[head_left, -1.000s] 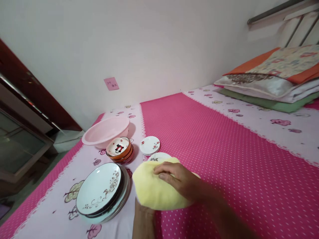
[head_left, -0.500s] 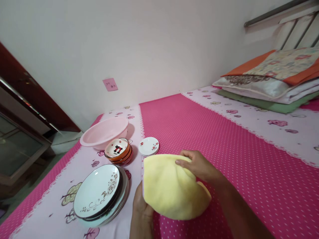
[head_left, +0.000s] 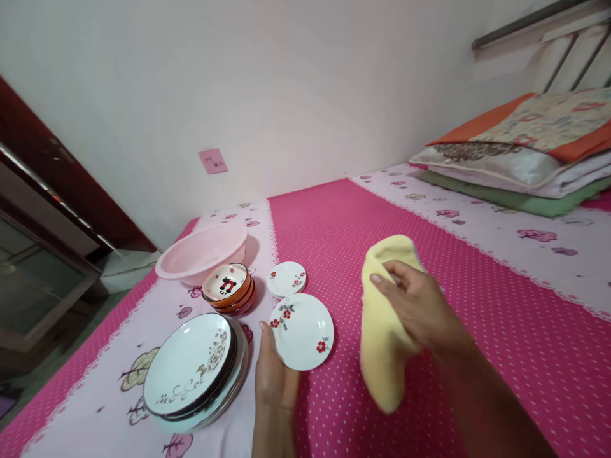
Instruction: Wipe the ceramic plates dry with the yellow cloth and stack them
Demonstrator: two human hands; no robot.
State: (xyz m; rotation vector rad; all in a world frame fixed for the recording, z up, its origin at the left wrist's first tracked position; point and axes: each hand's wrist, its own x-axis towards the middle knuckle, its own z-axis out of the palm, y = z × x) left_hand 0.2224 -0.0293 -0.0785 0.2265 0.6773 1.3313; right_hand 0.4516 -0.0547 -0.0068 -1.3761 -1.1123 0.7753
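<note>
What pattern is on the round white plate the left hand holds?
The round white plate has a red-and-grey flower pattern, shown best in the head view.

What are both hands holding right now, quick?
Left hand: holding a white flowered plate by its edge.
Right hand: closed on a yellow cloth.

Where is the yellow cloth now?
In the head view, the yellow cloth is right of centre, in the right hand, right of the nearer red-flowered plate.
</note>
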